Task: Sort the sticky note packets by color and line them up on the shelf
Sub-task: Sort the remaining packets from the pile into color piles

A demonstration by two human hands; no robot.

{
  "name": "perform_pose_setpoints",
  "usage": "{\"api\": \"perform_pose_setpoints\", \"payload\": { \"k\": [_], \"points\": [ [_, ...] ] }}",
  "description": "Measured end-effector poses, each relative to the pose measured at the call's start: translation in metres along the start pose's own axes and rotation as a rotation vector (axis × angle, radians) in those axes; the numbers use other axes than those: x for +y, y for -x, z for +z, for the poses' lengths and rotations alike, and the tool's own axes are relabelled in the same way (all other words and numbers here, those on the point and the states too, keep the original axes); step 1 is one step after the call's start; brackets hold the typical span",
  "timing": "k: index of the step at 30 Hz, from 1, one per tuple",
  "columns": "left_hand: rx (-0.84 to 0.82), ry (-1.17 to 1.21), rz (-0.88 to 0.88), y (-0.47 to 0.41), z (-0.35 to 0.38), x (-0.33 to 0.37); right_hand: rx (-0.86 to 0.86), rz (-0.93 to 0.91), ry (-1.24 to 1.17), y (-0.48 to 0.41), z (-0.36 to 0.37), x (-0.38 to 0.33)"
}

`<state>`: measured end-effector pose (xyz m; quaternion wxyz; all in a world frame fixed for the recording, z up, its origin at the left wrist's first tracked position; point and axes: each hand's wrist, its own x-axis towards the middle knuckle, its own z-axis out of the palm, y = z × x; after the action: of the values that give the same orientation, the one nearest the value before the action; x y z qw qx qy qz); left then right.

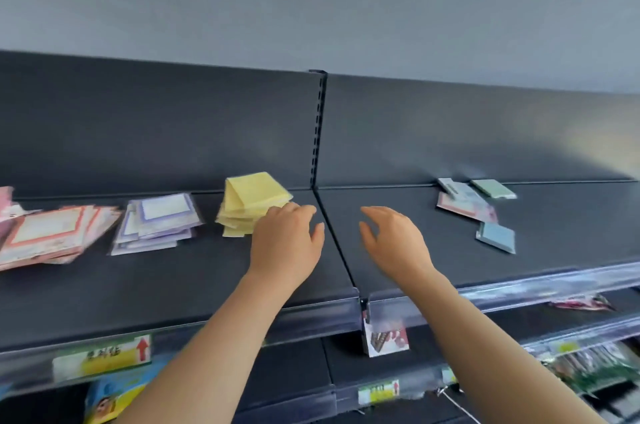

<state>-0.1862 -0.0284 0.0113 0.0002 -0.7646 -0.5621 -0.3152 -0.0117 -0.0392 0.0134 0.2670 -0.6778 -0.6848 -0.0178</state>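
On the dark shelf lie three piles of packets: a red-bordered pile at far left, a purple pile beside it, and a yellow pile near the divider. My left hand reaches to the yellow pile's right edge, fingers relaxed, fingertips at the packets. My right hand hovers over the right shelf section with fingers spread, holding nothing. Further right lie loose packets: a green one, a blue one, a pink one and a pale one against the back panel.
A slotted upright splits the back panel. Clear price rails run along the shelf's front edge, with yellow-green labels below. Lower shelves hold packaged goods at right and a small card hanging at the middle.
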Motion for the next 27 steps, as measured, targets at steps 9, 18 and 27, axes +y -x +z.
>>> {"api": "perform_pose_setpoints", "payload": {
  "k": [9, 18, 27],
  "points": [
    [-0.191, 0.016, 0.033, -0.028, 0.09, 0.107, -0.029, 0.222, 0.08, 0.003, -0.038, 0.157],
    [-0.414, 0.064, 0.005, -0.066, 0.143, 0.148, -0.078, 0.381, 0.083, -0.011, -0.05, 0.244],
    [-0.484, 0.148, -0.019, -0.107, 0.172, 0.167, -0.322, 0.324, 0.151, -0.05, -0.041, 0.269]
  ]
}}
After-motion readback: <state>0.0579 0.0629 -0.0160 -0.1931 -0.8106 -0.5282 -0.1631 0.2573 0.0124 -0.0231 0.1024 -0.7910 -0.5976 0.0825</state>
